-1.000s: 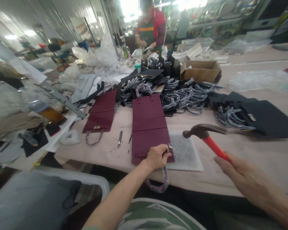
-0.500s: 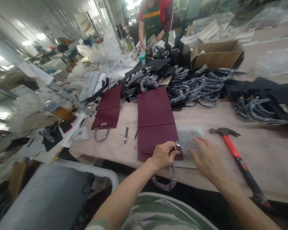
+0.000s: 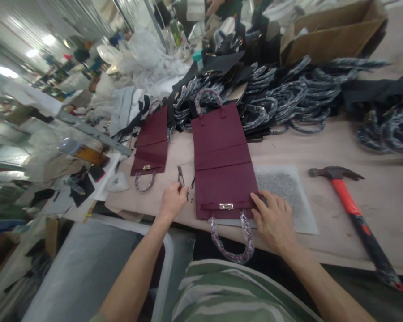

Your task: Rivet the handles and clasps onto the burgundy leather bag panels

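A dark red bag piece (image 3: 223, 163) lies flat in front of me, a gold clasp (image 3: 226, 206) near its front edge and a wrapped handle (image 3: 233, 241) hanging over the table edge. My right hand (image 3: 272, 219) rests on its front right corner, fingers flat and spread. My left hand (image 3: 173, 201) is to the left of the bag, fingers pinched at a small metal tool (image 3: 180, 175) on the table. A hammer (image 3: 352, 214) with a red and black grip lies on the table to the right, apart from both hands.
A grey pad (image 3: 285, 192) lies under the bag's right side. A second dark red bag piece (image 3: 151, 145) is at the left. A heap of black pieces with wrapped handles (image 3: 275, 105) and a cardboard box (image 3: 332, 31) are behind. A grey bin (image 3: 97, 268) stands below the table.
The hammer was set down on the table at the right. My left hand moved off the bag's corner to the small tool at the left; my right hand came onto the bag.
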Demonstrator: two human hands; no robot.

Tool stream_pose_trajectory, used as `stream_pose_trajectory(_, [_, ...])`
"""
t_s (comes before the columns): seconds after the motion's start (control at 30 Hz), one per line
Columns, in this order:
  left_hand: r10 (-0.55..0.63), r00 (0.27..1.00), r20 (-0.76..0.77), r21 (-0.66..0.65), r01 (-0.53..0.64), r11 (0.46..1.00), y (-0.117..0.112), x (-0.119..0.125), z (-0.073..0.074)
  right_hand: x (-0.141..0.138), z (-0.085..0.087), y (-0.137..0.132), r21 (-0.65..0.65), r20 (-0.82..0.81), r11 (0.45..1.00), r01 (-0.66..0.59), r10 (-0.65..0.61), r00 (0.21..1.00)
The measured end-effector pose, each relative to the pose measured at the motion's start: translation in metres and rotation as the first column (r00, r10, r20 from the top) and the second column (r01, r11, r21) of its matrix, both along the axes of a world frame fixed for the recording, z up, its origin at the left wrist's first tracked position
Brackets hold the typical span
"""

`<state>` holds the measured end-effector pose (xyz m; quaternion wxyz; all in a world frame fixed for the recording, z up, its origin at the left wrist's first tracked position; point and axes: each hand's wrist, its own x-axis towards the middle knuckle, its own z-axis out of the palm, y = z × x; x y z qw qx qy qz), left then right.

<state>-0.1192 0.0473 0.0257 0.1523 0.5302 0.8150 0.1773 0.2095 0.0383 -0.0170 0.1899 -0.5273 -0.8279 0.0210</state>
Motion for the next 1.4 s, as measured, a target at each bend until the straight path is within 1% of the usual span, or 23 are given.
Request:
stream_pose_trajectory(0.03, [-0.014,0.992,-0.126,-0.102,0.001,0.995,-0.007,-0.008,-0.001,0.000,0.000,0.001,0.001,-0.008,1.000,-0.005,0.005,1.000])
stream_pose_trajectory(0.07, [-0.033,0.977,-0.209,-0.194,-0.009,0.981,-0.012,-0.012,-0.004,0.000,0.000,0.001,0.004,-0.015,1.000,-0.010,0.010,1.000])
stream_pose_trajectory(0.13, [-0.082,0.950,-0.301,-0.322,-0.020,0.947,-0.022,-0.013,-0.009,0.000,0.001,0.003,0.012,-0.024,0.999,-0.033,0.033,0.999])
stream_pose_trajectory(0.17, [-0.110,0.936,-0.334,-0.348,-0.014,0.938,-0.025,-0.010,-0.012,0.000,0.003,0.005,0.018,-0.028,0.999,-0.051,0.051,0.998])
stream_pose_trajectory(0.2, [-0.136,0.921,-0.365,-0.348,0.001,0.937,-0.028,-0.006,-0.013,0.000,0.005,0.007,0.021,-0.028,0.997,-0.077,0.077,0.997])
stream_pose_trajectory(0.27, [-0.171,0.891,-0.420,-0.287,0.048,0.957,-0.031,0.002,-0.011,0.000,0.010,0.012,0.023,-0.018,0.990,-0.140,0.140,0.990])
stream_pose_trajectory(0.33, [-0.214,0.882,-0.421,-0.180,0.151,0.972,-0.033,0.013,-0.006,-0.001,0.015,0.018,0.006,0.024,0.977,-0.213,0.213,0.977])
stream_pose_trajectory(0.37, [-0.262,0.881,-0.394,-0.122,0.232,0.965,-0.034,0.018,-0.004,-0.001,0.017,0.022,-0.012,0.052,0.967,-0.254,0.255,0.966])
stream_pose_trajectory(0.4, [-0.334,0.874,-0.353,-0.070,0.332,0.941,-0.034,0.024,-0.001,-0.001,0.019,0.025,-0.029,0.081,0.956,-0.292,0.294,0.952])
stream_pose_trajectory(0.47, [-0.512,0.814,-0.274,0.001,0.533,0.846,-0.034,0.036,0.002,-0.002,0.021,0.031,-0.064,0.139,0.930,-0.362,0.368,0.919])
stream_pose_trajectory(0.5, [-0.591,0.765,-0.254,0.004,0.612,0.791,-0.034,0.042,0.003,-0.002,0.022,0.033,-0.076,0.161,0.917,-0.392,0.400,0.902])
stream_pose_trajectory(0.57, [-0.699,0.668,-0.254,-0.043,0.715,0.698,-0.032,0.052,0.003,-0.002,0.023,0.035,-0.079,0.199,0.894,-0.440,0.447,0.872])
stream_pose_trajectory(0.7, [-0.812,0.495,-0.310,-0.195,0.803,0.563,-0.028,0.058,0.006,-0.001,0.024,0.031,-0.017,0.265,0.865,-0.501,0.487,0.832])
stream_pose_trajectory(0.8, [-0.864,0.394,-0.313,-0.221,0.855,0.469,-0.028,0.046,0.004,0.002,0.023,0.030,-0.009,0.258,0.851,-0.524,0.509,0.821])
stream_pose_trajectory(0.83, [-0.878,0.369,-0.305,-0.195,0.878,0.436,-0.028,0.038,0.001,0.004,0.022,0.031,-0.019,0.226,0.847,-0.531,0.521,0.823])
stream_pose_trajectory(0.9, [-0.899,0.336,-0.279,-0.089,0.924,0.373,-0.030,0.022,-0.009,0.009,0.021,0.035,-0.052,0.128,0.830,-0.555,0.557,0.821])
stream_pose_trajectory(0.97, [-0.902,0.340,-0.266,0.062,0.940,0.336,-0.035,0.007,-0.023,0.013,0.021,0.041,-0.096,0.032,0.788,-0.608,0.613,0.790])
stream_pose_trajectory(1.03, [-0.879,0.389,-0.275,0.208,0.917,0.341,-0.042,-0.001,-0.038,0.016,0.021,0.044,-0.122,-0.021,0.740,-0.662,0.665,0.747])
stream_pose_trajectory(1.1, [-0.836,0.467,-0.290,0.307,0.872,0.380,-0.050,0.000,-0.049,0.017,0.019,0.044,-0.096,-0.052,0.730,-0.677,0.675,0.736])
stream_pose_trajectory(1.17, [-0.785,0.542,-0.299,0.344,0.829,0.442,-0.056,0.009,-0.056,0.015,0.017,0.040,-0.043,-0.071,0.761,-0.648,0.644,0.761])
stream_pose_trajectory(1.23, [-0.742,0.597,-0.305,0.352,0.795,0.494,-0.061,0.020,-0.059,0.012,0.015,0.035,0.000,-0.080,0.796,-0.605,0.603,0.794])
stream_pose_trajectory(1.3, [-0.711,0.633,-0.307,0.378,0.766,0.519,-0.063,0.030,-0.060,0.009,0.014,0.030,0.028,-0.107,0.829,-0.558,0.557,0.823])
stream_pose_trajectory(1.4, [-0.689,0.666,-0.286,0.435,0.731,0.526,-0.064,0.041,-0.062,0.008,0.010,0.026,0.059,-0.215,0.878,-0.475,0.476,0.853])
